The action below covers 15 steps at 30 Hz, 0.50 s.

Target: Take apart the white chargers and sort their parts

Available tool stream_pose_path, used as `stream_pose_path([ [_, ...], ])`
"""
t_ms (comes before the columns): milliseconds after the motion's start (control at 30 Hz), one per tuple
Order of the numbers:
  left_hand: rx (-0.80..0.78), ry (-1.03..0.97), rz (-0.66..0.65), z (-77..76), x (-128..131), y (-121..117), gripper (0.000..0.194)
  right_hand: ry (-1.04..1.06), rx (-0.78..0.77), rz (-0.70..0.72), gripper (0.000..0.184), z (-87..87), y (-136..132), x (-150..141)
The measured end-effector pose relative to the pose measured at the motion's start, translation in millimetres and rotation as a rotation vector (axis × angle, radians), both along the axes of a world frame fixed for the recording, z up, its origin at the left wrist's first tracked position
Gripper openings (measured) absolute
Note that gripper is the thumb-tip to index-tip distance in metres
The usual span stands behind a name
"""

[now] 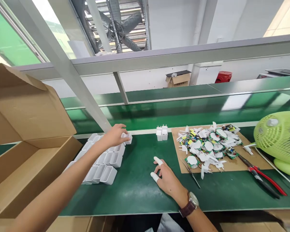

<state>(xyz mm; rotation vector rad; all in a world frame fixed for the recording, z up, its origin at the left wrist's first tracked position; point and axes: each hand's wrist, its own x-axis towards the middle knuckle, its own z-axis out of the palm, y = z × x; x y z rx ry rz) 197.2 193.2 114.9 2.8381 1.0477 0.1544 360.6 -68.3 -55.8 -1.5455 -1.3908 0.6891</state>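
Picking up one small white box, as I judged the step from afar.
I had the left hand (114, 135) at an end box (129, 138), just beside its fingertips; I couldn't tell whether they pinched it. More white boxes (108, 158) sat nearer me, below that grip. The right hand (168, 180) was empty, fingers loosely spread. The next move, I reckoned, called for a sure pinch.
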Motion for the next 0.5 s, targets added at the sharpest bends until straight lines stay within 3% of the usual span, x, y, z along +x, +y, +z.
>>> stream_pose_path([
  [100,-0.003,-0.018,0.002,-33.4,1,10,0.044,-0.041,-0.010,0.026,0.060,8.7,-2,2],
  [167,-0.004,-0.042,-0.028,-38.8,8,10,0.044,-0.087,-0.005,0.049,0.057,18.5,-6,12],
  [233,-0.012,-0.070,-0.079,-34.6,14,-1,0.042,-0.207,0.053,0.017,0.055,33.5,-10,32],
  [300,-0.031,-0.100,-0.167,-29.2,18,-25,0.036,-0.424,0.117,-0.117,0.049,52.9,-15,62],
  [367,-0.047,-0.140,-0.309,-30.2,17,-58,0.028,-0.669,0.084,-0.302,0.044,74.1,-18,97],
  [500,0.006,-0.245,-0.582,-60.2,11,-119,0.017,-0.894,-0.087,-0.409,0.041,107.5,-17,154],
])
